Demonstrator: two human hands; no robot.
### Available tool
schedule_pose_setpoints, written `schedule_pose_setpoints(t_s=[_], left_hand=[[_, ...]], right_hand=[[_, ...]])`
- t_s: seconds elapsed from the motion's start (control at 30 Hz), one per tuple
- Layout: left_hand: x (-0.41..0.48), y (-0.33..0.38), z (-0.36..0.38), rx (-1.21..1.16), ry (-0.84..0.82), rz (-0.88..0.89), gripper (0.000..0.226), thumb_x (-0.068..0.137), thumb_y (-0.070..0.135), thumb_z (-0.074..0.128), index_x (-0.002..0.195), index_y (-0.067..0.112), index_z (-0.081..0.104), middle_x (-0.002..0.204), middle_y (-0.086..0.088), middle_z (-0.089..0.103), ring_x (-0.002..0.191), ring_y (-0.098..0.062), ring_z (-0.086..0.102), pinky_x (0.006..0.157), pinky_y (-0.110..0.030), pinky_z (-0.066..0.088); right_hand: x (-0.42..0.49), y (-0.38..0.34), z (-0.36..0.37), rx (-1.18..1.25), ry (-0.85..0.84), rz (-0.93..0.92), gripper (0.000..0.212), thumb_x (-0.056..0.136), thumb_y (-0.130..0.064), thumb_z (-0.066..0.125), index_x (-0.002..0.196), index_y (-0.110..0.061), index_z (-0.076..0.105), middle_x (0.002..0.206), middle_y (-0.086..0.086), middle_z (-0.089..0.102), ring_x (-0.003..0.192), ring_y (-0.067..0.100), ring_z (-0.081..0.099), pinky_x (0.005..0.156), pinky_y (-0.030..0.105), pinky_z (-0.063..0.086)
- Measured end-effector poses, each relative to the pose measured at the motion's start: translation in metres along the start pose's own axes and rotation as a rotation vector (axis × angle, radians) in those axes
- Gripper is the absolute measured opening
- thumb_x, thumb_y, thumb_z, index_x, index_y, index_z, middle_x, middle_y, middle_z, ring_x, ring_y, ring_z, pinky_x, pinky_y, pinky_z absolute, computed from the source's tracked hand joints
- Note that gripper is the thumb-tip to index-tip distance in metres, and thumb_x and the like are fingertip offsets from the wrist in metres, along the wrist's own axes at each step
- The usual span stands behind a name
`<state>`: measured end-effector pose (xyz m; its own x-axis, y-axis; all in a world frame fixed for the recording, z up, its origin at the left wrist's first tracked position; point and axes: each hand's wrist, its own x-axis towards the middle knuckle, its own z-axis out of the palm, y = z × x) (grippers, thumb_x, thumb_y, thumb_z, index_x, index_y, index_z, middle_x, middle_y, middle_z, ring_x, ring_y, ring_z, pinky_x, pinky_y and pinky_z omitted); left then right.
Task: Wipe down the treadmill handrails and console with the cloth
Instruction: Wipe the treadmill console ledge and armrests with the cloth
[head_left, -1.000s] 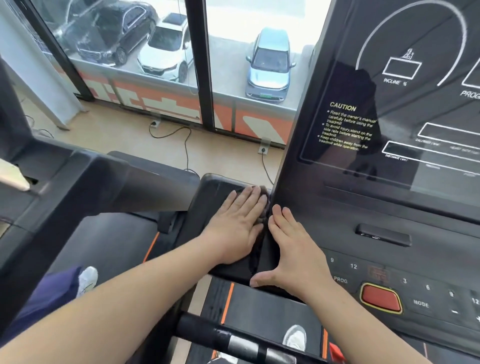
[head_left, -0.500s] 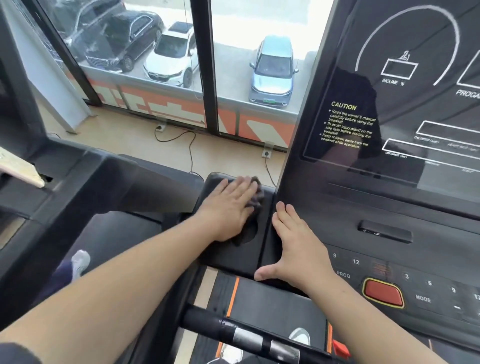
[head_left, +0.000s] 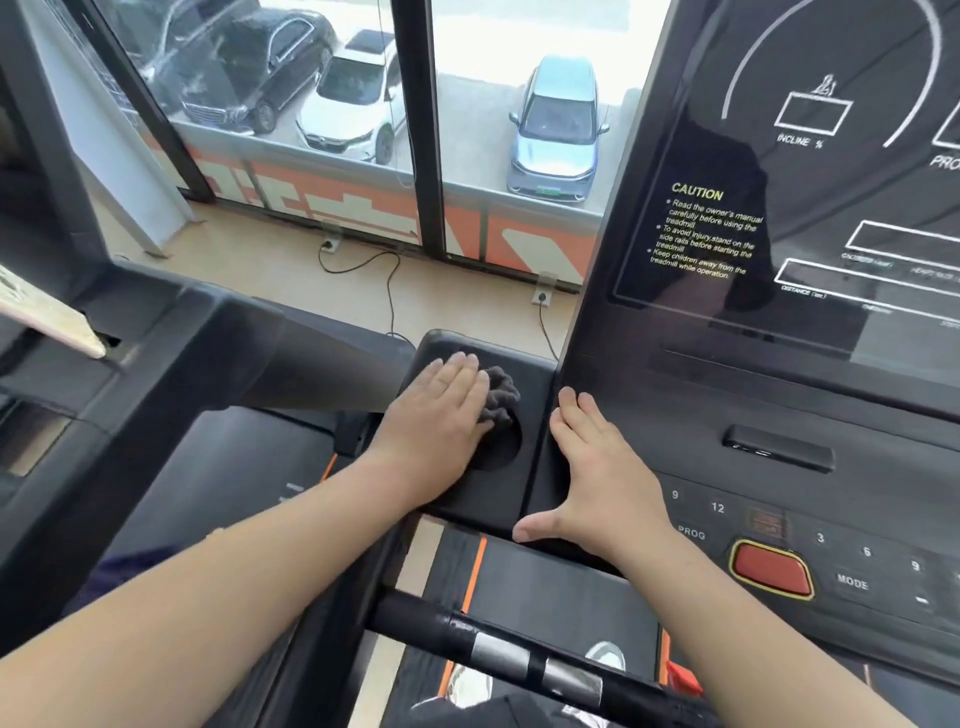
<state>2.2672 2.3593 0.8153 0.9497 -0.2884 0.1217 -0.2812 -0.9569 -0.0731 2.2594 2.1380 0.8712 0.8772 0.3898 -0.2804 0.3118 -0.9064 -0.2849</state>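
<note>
The step in hand looks like wiping the black plastic side tray (head_left: 488, 499) at nine o'clock of the glossy black treadmill console (head_left: 779, 405). The left hand (head_left: 441, 415) lies flat, fingers straight, pressing the crumpled dark grey cloth (head_left: 500, 397), which bulges out at its two o'clock over a round recess. The right hand (head_left: 597, 467), flat with thumb spread, rests on the console's left edge, holding nothing. Next, I judge, the cloth must travel to the button panel and the black handrail with silver bands (head_left: 498, 652) at six o'clock. Most of the cloth hides under the palm; the console's right side is cut off.
</note>
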Motion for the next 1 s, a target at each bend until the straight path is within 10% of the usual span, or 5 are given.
schedule_pose_setpoints(t_s=[0.17,0.33,0.47,0.73,1.0], left_hand=[[-0.021,0.035,-0.001,-0.124,0.083,0.249,0.055,0.086,0.017,0.068,0.137,0.002,0.057,0.129,-0.013,0.062,0.110,-0.030,0.061,0.100,-0.037,0.048],[-0.009,0.015,-0.011,-0.253,-0.259,0.281,0.067,0.096,0.006,0.049,0.159,0.014,0.028,0.160,-0.001,0.038,0.146,-0.021,0.035,0.112,-0.039,0.044],[0.009,0.001,-0.014,-0.046,-0.214,0.433,0.036,0.097,0.009,0.044,0.129,0.018,0.060,0.130,0.003,0.061,0.122,-0.023,0.057,0.090,-0.038,0.053],[0.033,0.045,-0.019,-0.331,-0.306,-0.342,0.021,0.097,0.033,0.052,0.104,0.017,0.062,0.106,-0.006,0.066,0.098,-0.032,0.064,0.076,-0.036,0.048],[0.034,0.009,-0.073,-1.431,-0.214,-0.823,0.014,0.094,0.013,0.064,0.097,0.007,0.076,0.092,-0.019,0.077,0.086,-0.037,0.076,0.078,-0.048,0.064]], right_hand=[[0.001,0.002,0.003,0.000,0.012,-0.001,0.144,0.050,-0.080,0.078,0.162,-0.021,0.011,0.167,-0.014,-0.017,0.153,0.004,-0.018,0.127,0.033,0.010],[0.003,0.003,0.005,-0.010,0.001,0.004,0.145,0.050,-0.081,0.077,0.162,-0.023,0.007,0.167,-0.015,-0.020,0.152,0.004,-0.020,0.127,0.033,0.009],[0.003,0.003,0.006,-0.003,0.010,0.007,0.146,0.049,-0.081,0.078,0.163,-0.023,0.007,0.167,-0.015,-0.019,0.152,0.004,-0.019,0.127,0.033,0.009],[0.002,0.002,0.006,-0.004,0.005,0.010,0.144,0.052,-0.079,0.079,0.162,-0.020,0.007,0.167,-0.013,-0.020,0.152,0.006,-0.020,0.127,0.034,0.004],[0.001,0.002,0.004,0.006,0.006,0.005,0.143,0.052,-0.077,0.080,0.162,-0.021,0.008,0.167,-0.013,-0.019,0.152,0.006,-0.020,0.128,0.034,0.006]])
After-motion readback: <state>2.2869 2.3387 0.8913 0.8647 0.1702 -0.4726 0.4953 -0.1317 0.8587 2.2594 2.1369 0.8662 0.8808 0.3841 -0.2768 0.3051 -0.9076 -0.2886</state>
